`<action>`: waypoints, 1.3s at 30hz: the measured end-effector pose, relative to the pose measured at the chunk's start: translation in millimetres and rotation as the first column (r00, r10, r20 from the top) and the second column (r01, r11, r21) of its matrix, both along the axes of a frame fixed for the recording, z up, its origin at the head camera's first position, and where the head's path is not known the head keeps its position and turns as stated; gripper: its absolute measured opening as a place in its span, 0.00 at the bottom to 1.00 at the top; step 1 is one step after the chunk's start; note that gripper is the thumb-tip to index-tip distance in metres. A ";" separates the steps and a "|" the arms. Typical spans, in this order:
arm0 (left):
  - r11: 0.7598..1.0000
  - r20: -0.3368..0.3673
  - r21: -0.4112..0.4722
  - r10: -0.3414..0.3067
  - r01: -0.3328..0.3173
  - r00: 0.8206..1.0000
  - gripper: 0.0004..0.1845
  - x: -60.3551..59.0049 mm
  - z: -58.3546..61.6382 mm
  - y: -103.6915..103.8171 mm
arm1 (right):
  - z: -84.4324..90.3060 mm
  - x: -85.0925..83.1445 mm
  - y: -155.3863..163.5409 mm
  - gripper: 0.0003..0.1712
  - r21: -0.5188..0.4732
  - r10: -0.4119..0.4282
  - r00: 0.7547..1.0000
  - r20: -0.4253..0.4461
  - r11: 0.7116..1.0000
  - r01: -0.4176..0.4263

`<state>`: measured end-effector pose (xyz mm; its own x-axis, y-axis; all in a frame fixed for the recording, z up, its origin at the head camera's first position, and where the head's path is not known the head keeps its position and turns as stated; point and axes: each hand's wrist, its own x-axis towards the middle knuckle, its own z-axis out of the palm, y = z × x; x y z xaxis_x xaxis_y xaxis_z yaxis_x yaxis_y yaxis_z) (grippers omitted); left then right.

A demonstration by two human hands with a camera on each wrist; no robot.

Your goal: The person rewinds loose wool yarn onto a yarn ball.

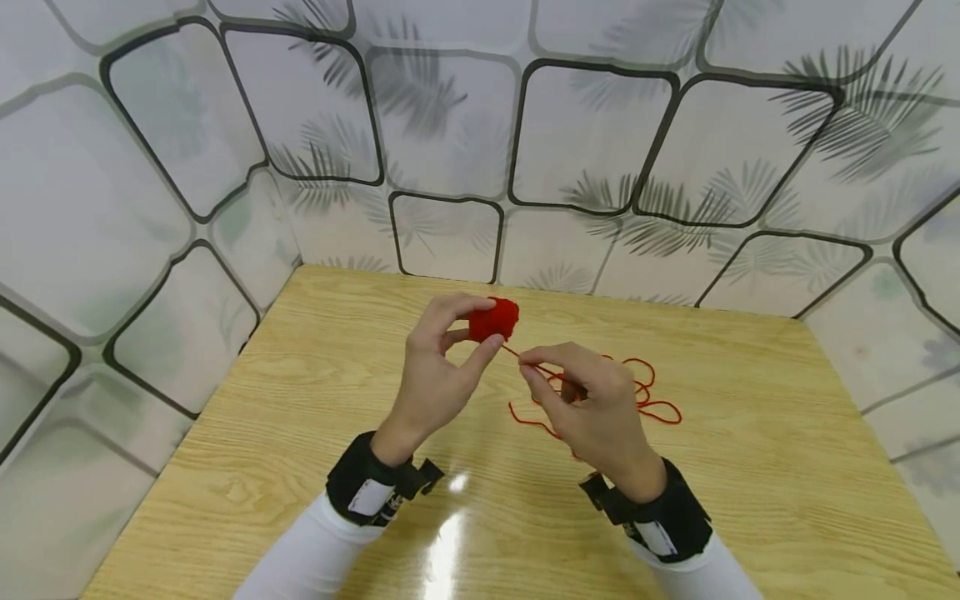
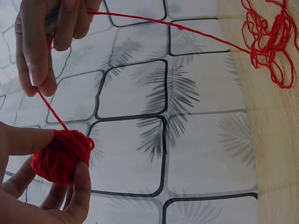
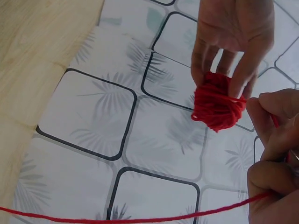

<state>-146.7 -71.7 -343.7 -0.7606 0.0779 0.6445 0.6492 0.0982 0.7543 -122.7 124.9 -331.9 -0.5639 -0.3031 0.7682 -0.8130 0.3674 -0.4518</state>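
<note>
Red yarn ball (image 1: pixel 498 321) (1), strand (image 2: pixel 53 110) btwn 2 hands (image 1: pixel 433 379) (image 1: pixel 600 408).

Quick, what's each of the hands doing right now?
Left hand: holding the red yarn ball.
Right hand: closed, pinching the strand that runs to the ball.

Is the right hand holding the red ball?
No, the left hand holds the ball, while the right hand pinches the yarn.
</note>
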 end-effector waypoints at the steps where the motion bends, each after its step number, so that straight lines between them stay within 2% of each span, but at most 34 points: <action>1: 1.000 0.000 -0.027 -0.010 0.010 1.000 0.20 0.4 -0.9 -0.1 | 2.9 0.0 0.7 0.09 -0.008 -0.004 1.000 -0.012 1.000 0.004; 5: 0.990 0.018 -0.128 -0.061 0.063 0.998 0.20 2.8 -3.7 -1.5 | 14.5 -1.8 3.9 0.13 -0.049 -0.017 0.997 -0.070 0.999 0.014; 8: 0.973 0.049 -0.200 -0.105 0.113 0.993 0.19 5.3 -3.8 -3.3 | 22.7 -3.3 6.8 0.06 -0.068 -0.028 0.994 -0.109 0.997 0.020; 10: 0.958 0.078 -0.244 -0.137 0.152 0.987 0.19 7.4 -3.0 -4.4 | 27.4 -3.9 8.7 0.07 -0.081 -0.032 0.992 -0.121 0.996 0.023; 13: 0.927 0.134 -0.294 -0.203 0.235 0.970 0.19 10.7 -1.0 -6.1 | 33.2 -5.4 10.8 0.17 -0.102 -0.042 0.990 -0.137 0.994 0.028; 17: 0.887 0.207 -0.298 -0.301 0.353 0.931 0.18 15.7 1.7 -8.5 | 38.4 -8.6 11.7 0.17 -0.131 -0.059 0.984 -0.167 0.991 0.037; 20: 0.860 0.258 -0.235 -0.393 0.452 0.882 0.18 19.5 4.3 -10.6 | 38.3 -12.4 11.2 0.18 -0.173 -0.063 0.980 -0.187 0.984 0.030; 22: 0.832 0.272 -0.168 -0.477 0.529 0.836 0.18 21.6 6.8 -12.6 | 36.0 -15.6 11.2 0.18 -0.204 -0.057 0.980 -0.188 0.979 0.018; 24: 0.790 0.265 -0.079 -0.571 0.608 0.777 0.18 23.5 10.3 -14.8 | 32.0 -18.9 11.5 0.18 -0.228 -0.043 0.984 -0.171 0.974 0.003; 25: 0.767 0.252 -0.029 -0.615 0.641 0.747 0.18 24.3 12.4 -15.6 | 29.2 -20.7 11.7 0.18 -0.238 -0.033 0.987 -0.157 0.971 -0.006; 27: 0.727 0.204 0.069 -0.681 0.684 0.703 0.18 25.0 15.6 -16.7 | 22.9 -23.6 12.0 0.16 -0.252 -0.010 0.992 -0.126 0.968 -0.022; 29: 0.688 0.149 0.173 -0.726 0.705 0.672 0.18 25.4 18.6 -16.7 | 15.7 -25.9 11.6 0.13 -0.262 0.016 0.996 -0.093 0.964 -0.040; 30: 0.670 0.118 0.223 -0.740 0.708 0.663 0.19 25.5 19.8 -16.5 | 11.8 -26.8 11.1 0.12 -0.265 0.025 0.996 -0.082 0.963 -0.046; 32: 0.645 0.058 0.301 -0.748 0.703 0.661 0.20 25.1 21.6 -15.5 | 4.5 -27.4 9.3 0.11 -0.267 0.046 0.997 -0.064 0.962 -0.061; 34: 0.630 0.016 0.368 -0.740 0.684 0.672 0.20 24.3 23.2 -14.6 | -2.1 -26.7 6.6 0.12 -0.264 0.060 0.997 -0.053 0.962 -0.072; 39: 0.617 -0.021 0.538 -0.671 0.575 0.741 0.20 19.9 25.5 -12.1 | -14.6 -21.3 -1.2 0.15 -0.252 0.076 0.995 -0.066 0.964 -0.091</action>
<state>-126.8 -83.8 -318.2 -0.7430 0.2939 0.6013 0.2747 -0.6853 0.6745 -144.0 123.7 -346.5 -0.4996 -0.1384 0.8551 -0.8621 0.1762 -0.4752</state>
